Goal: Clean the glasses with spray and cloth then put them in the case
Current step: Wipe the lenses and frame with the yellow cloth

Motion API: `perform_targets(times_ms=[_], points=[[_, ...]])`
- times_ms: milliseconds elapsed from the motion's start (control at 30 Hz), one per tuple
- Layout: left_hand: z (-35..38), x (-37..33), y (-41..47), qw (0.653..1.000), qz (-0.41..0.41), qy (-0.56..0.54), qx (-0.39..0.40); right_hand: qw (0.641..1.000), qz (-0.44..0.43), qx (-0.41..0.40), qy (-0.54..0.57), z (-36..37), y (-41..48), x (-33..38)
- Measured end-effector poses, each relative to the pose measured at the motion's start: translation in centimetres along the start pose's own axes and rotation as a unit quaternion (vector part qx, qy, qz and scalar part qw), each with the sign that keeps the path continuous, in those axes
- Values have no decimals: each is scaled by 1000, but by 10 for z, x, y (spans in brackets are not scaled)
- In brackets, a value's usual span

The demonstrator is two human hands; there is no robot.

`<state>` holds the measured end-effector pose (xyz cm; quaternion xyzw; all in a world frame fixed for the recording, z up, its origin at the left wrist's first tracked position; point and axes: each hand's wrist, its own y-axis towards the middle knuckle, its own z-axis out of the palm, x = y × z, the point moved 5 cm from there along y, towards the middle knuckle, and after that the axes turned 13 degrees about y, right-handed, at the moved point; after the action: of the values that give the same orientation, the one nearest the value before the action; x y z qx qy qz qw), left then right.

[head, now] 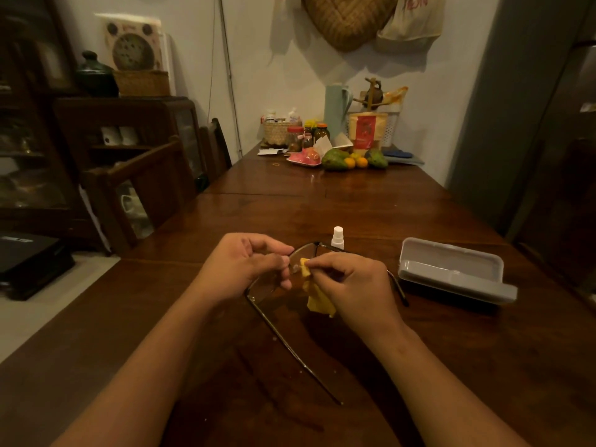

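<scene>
Over the wooden table point(322, 204), the glasses point(290, 346) point their unfolded temples toward the person. The left hand point(245, 266) pinches the frame near the bridge, and the right hand point(351, 279) pinches a yellow cloth point(317, 298) against 1 lens. Just beyond stands the spray bottle point(337, 237); the open grey case point(451, 269) lies to the right.

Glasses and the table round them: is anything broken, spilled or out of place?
Nothing serious. The glasses look whole, the spray bottle stands upright, the case lies open. Only a few pale specks dot the wooden table.
</scene>
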<state>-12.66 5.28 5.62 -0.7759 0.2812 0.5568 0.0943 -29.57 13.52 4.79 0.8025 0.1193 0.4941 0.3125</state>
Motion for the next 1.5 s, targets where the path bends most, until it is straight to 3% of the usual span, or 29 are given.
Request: perform_targets(times_ms=[300, 467, 600, 800, 933, 1033, 1233, 1367, 1500], points=[[-19, 12, 0, 990, -46, 132, -24, 997, 52, -21, 57, -2, 0, 1], [-21, 17, 1, 957, -83, 279, 2, 997, 44, -20, 61, -3, 0, 2], [-24, 19, -2, 941, -72, 329, 23, 998, 38, -6, 59, -2, 0, 3], [-43, 17, -2, 893, -51, 442, 62, 996, 38, 1, 83, -1, -2, 4], [-30, 19, 4, 826, -19, 548, 131, 997, 35, 3, 65, -1, -1, 4], [-22, 22, 12, 808, 19, 573, 139, 998, 30, -2, 60, -3, 0, 4], [-30, 17, 13, 828, 56, 551, 93, 998, 6, -18, 68, -7, 1, 6], [-44, 18, 5, 853, 9, 518, 65, 995, -21, -45, 84, -12, 3, 10], [-51, 25, 4, 857, -32, 513, 42, 995, -39, -52, 75, -13, 3, 13]])
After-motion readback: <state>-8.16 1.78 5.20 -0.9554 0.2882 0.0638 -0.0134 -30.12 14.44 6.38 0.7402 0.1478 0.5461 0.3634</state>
